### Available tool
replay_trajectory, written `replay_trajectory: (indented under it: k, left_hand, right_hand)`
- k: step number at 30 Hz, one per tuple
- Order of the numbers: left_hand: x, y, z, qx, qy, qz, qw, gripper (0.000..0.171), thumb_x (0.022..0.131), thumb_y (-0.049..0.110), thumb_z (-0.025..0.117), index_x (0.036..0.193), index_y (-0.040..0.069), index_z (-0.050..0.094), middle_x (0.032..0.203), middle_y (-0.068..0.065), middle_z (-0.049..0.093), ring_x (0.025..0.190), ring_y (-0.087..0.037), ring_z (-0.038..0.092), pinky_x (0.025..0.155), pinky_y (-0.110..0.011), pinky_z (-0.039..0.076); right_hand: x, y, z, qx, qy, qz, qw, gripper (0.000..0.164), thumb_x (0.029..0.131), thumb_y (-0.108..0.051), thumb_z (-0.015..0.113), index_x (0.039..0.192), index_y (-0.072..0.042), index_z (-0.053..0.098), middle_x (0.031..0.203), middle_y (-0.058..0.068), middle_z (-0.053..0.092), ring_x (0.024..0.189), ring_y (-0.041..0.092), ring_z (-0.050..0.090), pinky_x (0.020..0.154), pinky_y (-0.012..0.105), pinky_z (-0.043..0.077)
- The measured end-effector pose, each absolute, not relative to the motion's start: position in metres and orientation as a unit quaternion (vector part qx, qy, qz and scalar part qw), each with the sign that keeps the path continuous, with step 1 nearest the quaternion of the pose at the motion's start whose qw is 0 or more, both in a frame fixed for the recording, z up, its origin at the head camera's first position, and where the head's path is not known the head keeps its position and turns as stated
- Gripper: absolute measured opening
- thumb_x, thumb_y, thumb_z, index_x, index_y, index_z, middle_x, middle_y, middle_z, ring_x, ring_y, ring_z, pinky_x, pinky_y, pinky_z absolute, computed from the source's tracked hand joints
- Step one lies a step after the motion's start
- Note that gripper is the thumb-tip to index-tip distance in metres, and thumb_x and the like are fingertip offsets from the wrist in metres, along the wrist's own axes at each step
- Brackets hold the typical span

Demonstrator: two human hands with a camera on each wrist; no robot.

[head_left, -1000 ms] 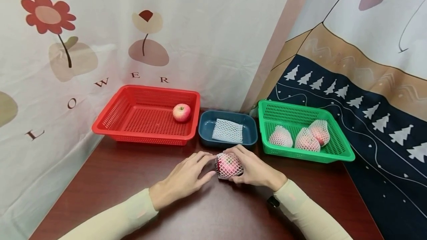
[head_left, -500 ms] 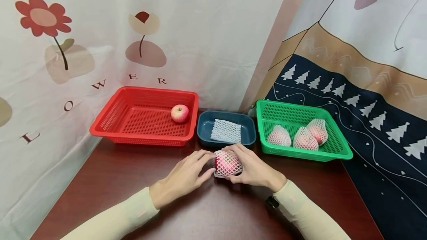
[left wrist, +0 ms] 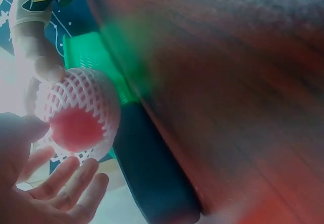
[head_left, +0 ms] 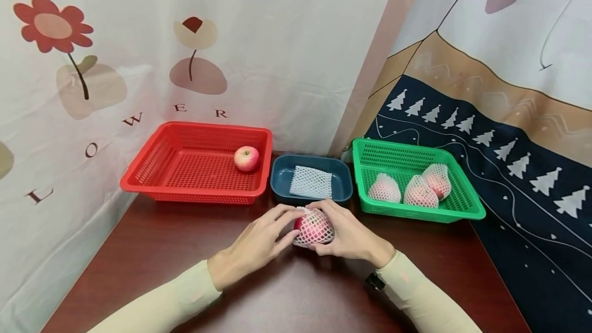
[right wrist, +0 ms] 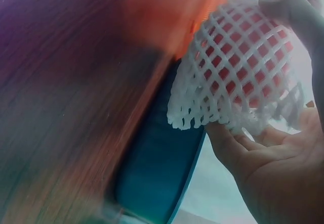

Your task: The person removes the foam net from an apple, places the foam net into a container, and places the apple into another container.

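In the head view, an apple [head_left: 316,228] in a white foam net sits between both hands, over the table in front of the blue tray. The right hand [head_left: 350,234] grips its right side, thumb at the front and fingers behind. The left hand [head_left: 257,240] pinches the net's left edge with thumb and fingertips. Bare red skin [left wrist: 76,130] shows through the net's open end in the left wrist view, with the left thumb at that rim. In the right wrist view the foam net [right wrist: 238,64] covers most of the apple and its near end hangs loose.
A red basket [head_left: 199,197] at the back left holds one bare apple [head_left: 246,158]. Flat foam nets [head_left: 311,182] lie in the blue tray [head_left: 343,179]. At the right, a green basket [head_left: 407,214] holds 3 netted apples [head_left: 421,192]. A curtain [head_left: 287,66] hangs behind.
The netted apple tilts slightly and the left fingers come further onto the net's left edge. Less bare red shows on that side. The whole scene shifts a little left as the head turns.
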State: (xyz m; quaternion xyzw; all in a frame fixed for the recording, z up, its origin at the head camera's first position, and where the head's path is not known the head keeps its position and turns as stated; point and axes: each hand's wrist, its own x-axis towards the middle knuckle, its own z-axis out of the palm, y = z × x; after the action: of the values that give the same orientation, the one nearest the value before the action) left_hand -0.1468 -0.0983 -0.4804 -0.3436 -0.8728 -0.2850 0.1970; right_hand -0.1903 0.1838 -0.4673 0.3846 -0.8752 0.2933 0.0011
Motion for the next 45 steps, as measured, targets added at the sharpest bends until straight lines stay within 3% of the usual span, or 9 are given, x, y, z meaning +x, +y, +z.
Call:
replay_trajectory:
  k: [11, 21, 32, 39, 45]
  left_hand:
    - [-0.151, -0.104, -0.473, -0.387, -0.839, -0.328, 0.197, 0.056, 0.106, 0.009, 0.085, 0.159, 0.021, 0.071, 0.154, -0.005, 0.070, 0.141, -0.019, 0.073, 0.114, -0.037, 0.066]
    - [-0.159, -0.105, -0.463, -0.394, -0.834, -0.349, 0.164, 0.065, 0.103, 0.023, 0.092, 0.163, 0.025, 0.068, 0.159, -0.010, 0.066, 0.148, -0.024, 0.067, 0.111, -0.038, 0.068]
    - [-0.161, -0.101, -0.457, -0.396, -0.838, -0.346, 0.148, 0.069, 0.102, 0.032, 0.093, 0.165, 0.027, 0.066, 0.163, -0.010, 0.062, 0.149, -0.024, 0.066, 0.106, -0.038, 0.070]
    - [-0.163, -0.099, -0.452, -0.404, -0.832, -0.352, 0.143, 0.070, 0.100, 0.030, 0.095, 0.165, 0.026, 0.067, 0.163, -0.011, 0.059, 0.135, -0.022, 0.071, 0.091, -0.030, 0.071]
    - [-0.164, -0.096, -0.451, -0.407, -0.827, -0.359, 0.145, 0.071, 0.098, 0.029, 0.097, 0.163, 0.026, 0.067, 0.164, -0.012, 0.057, 0.131, -0.022, 0.071, 0.087, -0.024, 0.069]
  right_hand:
    - [-0.193, 0.178, -0.461, 0.393, -0.864, 0.315, 0.001, 0.081, 0.089, -0.042, 0.099, 0.156, -0.023, 0.057, 0.147, -0.008, 0.068, 0.125, 0.007, 0.069, 0.105, 0.031, 0.067]
    - [-0.196, 0.178, -0.448, 0.393, -0.862, 0.321, -0.007, 0.084, 0.089, -0.045, 0.099, 0.158, -0.026, 0.055, 0.153, -0.009, 0.065, 0.132, 0.009, 0.066, 0.107, 0.032, 0.068]
    - [-0.198, 0.181, -0.443, 0.389, -0.862, 0.324, -0.001, 0.087, 0.089, -0.041, 0.100, 0.160, -0.020, 0.054, 0.153, -0.003, 0.066, 0.127, 0.012, 0.069, 0.103, 0.028, 0.069]
    - [-0.197, 0.178, -0.440, 0.394, -0.857, 0.332, 0.015, 0.089, 0.089, -0.042, 0.100, 0.160, -0.016, 0.053, 0.152, 0.003, 0.068, 0.125, 0.014, 0.072, 0.101, 0.030, 0.070]
    - [-0.195, 0.178, -0.436, 0.391, -0.854, 0.342, 0.016, 0.088, 0.089, -0.038, 0.101, 0.158, -0.016, 0.051, 0.152, 0.005, 0.069, 0.126, 0.016, 0.073, 0.102, 0.030, 0.070]
